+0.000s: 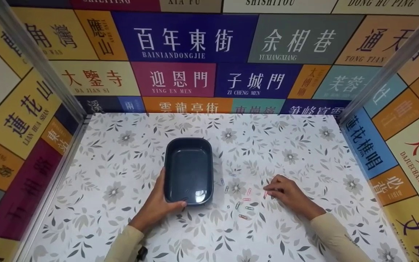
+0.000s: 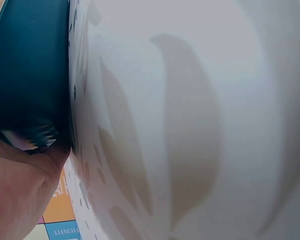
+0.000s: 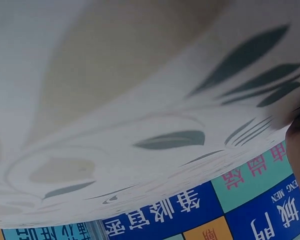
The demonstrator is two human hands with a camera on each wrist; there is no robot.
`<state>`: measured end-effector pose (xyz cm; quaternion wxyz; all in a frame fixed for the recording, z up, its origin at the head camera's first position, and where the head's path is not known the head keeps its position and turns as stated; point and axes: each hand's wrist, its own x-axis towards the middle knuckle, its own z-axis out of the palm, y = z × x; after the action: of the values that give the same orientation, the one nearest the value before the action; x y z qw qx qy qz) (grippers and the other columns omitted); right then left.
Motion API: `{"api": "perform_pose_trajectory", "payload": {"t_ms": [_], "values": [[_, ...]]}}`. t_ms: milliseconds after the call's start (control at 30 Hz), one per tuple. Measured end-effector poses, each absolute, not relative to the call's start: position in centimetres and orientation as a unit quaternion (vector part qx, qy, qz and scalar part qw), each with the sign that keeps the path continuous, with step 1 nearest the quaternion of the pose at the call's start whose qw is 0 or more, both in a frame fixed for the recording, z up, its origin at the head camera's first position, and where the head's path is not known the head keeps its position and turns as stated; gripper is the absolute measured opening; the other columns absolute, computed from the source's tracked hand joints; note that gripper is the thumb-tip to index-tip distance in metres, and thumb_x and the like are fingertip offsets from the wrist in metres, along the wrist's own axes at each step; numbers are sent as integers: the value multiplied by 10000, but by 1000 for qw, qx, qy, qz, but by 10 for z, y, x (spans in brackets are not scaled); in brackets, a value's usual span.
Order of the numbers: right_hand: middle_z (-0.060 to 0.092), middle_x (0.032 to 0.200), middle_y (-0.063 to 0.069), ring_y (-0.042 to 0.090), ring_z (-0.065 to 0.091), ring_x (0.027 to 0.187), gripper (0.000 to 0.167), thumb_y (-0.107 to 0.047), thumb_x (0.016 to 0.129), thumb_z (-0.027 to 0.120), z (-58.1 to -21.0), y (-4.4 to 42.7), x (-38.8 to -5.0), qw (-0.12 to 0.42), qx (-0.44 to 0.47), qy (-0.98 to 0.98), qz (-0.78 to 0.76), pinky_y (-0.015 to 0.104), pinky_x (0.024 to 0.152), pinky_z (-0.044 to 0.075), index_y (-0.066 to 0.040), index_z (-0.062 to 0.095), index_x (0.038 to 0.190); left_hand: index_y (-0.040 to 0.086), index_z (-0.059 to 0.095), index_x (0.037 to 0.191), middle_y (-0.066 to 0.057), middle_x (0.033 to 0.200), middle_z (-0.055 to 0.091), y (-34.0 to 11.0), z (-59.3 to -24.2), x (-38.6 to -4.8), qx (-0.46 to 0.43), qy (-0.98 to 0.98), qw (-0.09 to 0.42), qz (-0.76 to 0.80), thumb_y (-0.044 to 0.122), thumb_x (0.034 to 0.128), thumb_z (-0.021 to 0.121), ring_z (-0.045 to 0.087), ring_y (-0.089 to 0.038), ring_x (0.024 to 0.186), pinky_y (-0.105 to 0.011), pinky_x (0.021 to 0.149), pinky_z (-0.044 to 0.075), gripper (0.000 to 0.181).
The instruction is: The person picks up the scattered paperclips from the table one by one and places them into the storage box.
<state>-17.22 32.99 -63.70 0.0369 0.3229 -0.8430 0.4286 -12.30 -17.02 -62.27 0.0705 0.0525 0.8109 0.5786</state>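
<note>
While the left hand [image 1: 158,205] grips the near left corner of a dark blue tray [image 1: 188,163], its thumb over the near rim, the right hand [image 1: 286,191] pinches a red paper clip [image 1: 266,194] between thumb and fingers, well to the right of the tray. Between the right hand and the tray lie the loose paper clips [image 1: 246,199], a scatter of red, green and bluish ones; those nearest the right hand are reddish, and the bluish ones lie close to the tray's right wall. Beyond both hands stands a back wall [image 1: 184,38] of coloured name panels, with side walls and metal posts [image 1: 375,63] flanking them.

Straight ahead of the left hand the panels read BAINIANDONGJIE and YING EN MEN; ahead of the right, YUXIANGXIANG and ZI CHENG MEN. Far to the left hand's left is LIAN HUA SHAN, and to the right hand's right, DAJUECHANSI.

The tray is a smooth, glossy rounded rectangle, with a bright reflection near the left thumb. Under the hands spreads a white tabletop [image 1: 96,203] printed with grey flowers and leaves. Beige sleeves [image 1: 335,233] cover both forearms.
</note>
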Motion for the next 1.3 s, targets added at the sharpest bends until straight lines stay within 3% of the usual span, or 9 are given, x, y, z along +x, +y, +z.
{"api": "perform_pose_trajectory", "payload": {"t_ms": [467, 933, 1133, 1300], "values": [[655, 998, 60, 172, 638, 887, 181, 84, 925, 816, -638, 332, -173, 45, 349, -844, 404, 150, 823, 483, -61, 849, 1028, 330, -9, 1789, -20, 1854, 59, -170, -621, -124, 60, 817, 67, 570, 274, 785, 1026, 87, -271, 1694, -564, 1334, 116, 1443], [625, 959, -41, 83, 543, 823, 145, -1, 987, 800, -639, 329, -169, 29, 317, -869, 379, 208, 741, 448, -135, 747, 981, 386, -14, 1780, 12, 1853, 45, -171, -624, -125, 55, 812, 68, 577, 348, 771, 1030, 69, -263, 1697, -585, 1337, 86, 1453], [630, 939, -56, 84, 530, 798, 147, -6, 988, 805, -638, 325, -170, 54, 322, -867, 377, 221, 724, 438, -137, 753, 947, 384, -13, 1781, 13, 1852, 39, -171, -624, -123, 47, 815, 70, 573, 367, 768, 1029, 66, -265, 1698, -587, 1338, 83, 1453], [645, 932, -42, 106, 564, 832, 212, 76, 950, 799, -638, 323, -169, 85, 334, -866, 362, 227, 760, 454, -128, 742, 935, 306, -6, 1791, -33, 1854, 57, -171, -623, -123, 64, 817, 57, 570, 348, 786, 1021, 90, -287, 1693, -572, 1330, 118, 1438]]}}
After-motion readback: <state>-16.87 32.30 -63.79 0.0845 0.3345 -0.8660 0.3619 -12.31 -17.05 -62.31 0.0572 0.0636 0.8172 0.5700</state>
